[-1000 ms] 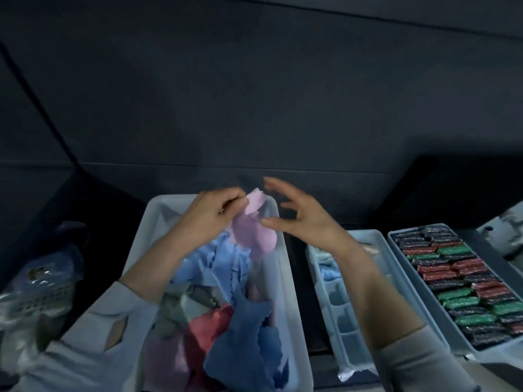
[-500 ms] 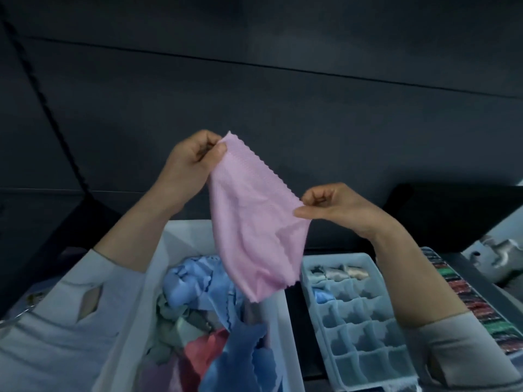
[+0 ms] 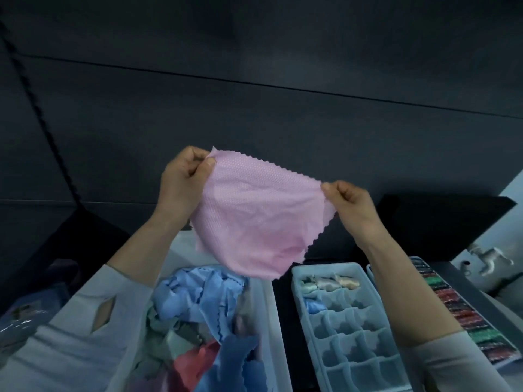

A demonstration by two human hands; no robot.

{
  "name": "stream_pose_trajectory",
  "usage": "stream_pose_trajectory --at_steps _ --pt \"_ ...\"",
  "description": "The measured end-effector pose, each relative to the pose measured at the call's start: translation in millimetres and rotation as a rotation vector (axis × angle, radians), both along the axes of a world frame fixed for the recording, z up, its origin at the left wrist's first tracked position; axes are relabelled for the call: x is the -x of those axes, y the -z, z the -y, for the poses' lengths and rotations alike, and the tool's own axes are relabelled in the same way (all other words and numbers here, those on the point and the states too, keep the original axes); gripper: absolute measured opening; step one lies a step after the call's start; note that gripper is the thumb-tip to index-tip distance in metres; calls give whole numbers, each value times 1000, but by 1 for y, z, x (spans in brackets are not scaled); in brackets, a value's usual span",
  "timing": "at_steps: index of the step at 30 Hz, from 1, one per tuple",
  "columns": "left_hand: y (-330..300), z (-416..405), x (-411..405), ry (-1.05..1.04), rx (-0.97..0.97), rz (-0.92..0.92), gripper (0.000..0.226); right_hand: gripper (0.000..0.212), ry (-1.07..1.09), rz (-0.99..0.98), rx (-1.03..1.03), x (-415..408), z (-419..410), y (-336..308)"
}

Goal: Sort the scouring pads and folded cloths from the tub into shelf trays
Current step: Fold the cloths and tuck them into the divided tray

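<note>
Currently: pink cloth [image 3: 260, 219] held up spread flat, above the tub [image 3: 273, 321] and clear of it. Left hand [image 3: 181, 185] pinching the upper-left corner, thumb on the front face; right hand [image 3: 353, 205] pinching the right corner. Both closed on fabric, neither free. Cloth unfolded, zigzag-cut edges, lower part sagging toward the tub.

Progress, judged from present layout: early for cloths, apparently far along for pads.
- Tub: loose, unfolded heap of cloths [image 3: 203, 301]. Blue pieces dominant, one red, some grey-green, a trace of lilac at the bottom left. Exact count not possible, pieces overlapping; at least five.
- Compartment tray [image 3: 351, 369], just right of the tub: three pale folded cloths [image 3: 329, 282] across the far row, one blue folded cloth [image 3: 314, 305] in the next row nearest the tub. Four filled cells counted; remaining visible cells empty, well over a dozen.
- Pad tray [image 3: 492, 366], further right of the tub, partly hidden behind the right forearm: tight row of scouring pads [image 3: 452, 304] in red, green and dark. Too blurred and occluded to count; more than ten.

Step in hand, by judgement: squaring up the pink cloth for folding, then into an empty cell. No scouring pads visible in the tub.
</note>
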State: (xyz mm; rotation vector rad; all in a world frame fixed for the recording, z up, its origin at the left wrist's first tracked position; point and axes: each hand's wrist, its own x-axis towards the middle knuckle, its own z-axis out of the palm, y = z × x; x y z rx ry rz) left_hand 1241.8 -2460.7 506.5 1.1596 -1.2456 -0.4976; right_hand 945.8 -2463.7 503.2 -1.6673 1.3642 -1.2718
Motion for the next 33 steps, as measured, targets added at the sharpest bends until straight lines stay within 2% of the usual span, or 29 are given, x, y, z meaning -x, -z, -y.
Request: stream_pose_trajectory --at_steps 5,9,12,14,17,19,22,26,29,31,33 --pt "5 4 -2 -36 14 76 21 25 -38 258 -103 -1 0 -15" --pt "11 4 -9 -75 30 63 17 22 -184 181 -235 8 -4 -15" --pt "15 5 -17 -142 13 142 6 10 -225 109 -222 7 -7 -13" --pt "16 7 -18 -95 -4 104 11 7 -206 134 -156 3 -7 -11" --pt "20 10 -13 -64 -26 -48 22 10 -214 378 -191 -6 -4 -9" --pt "23 10 -11 -71 -45 -105 22 12 -139 437 -212 -11 -5 -10" --pt "28 11 -10 -75 -44 -108 22 9 -195 381 -194 -6 -8 -11" --pt "31 11 -4 20 -67 -154 24 12 -656 204 -227 -1 -19 -15" --pt "29 9 10 117 -120 -194 27 28 -872 -6 -271 -11 -29 -21" --pt "27 5 22 196 -177 -194 30 33 -939 -110 -279 -20 -33 -26" --pt "27 3 33 326 -220 -207 32 29 -905 -95 -274 -30 -34 -29"
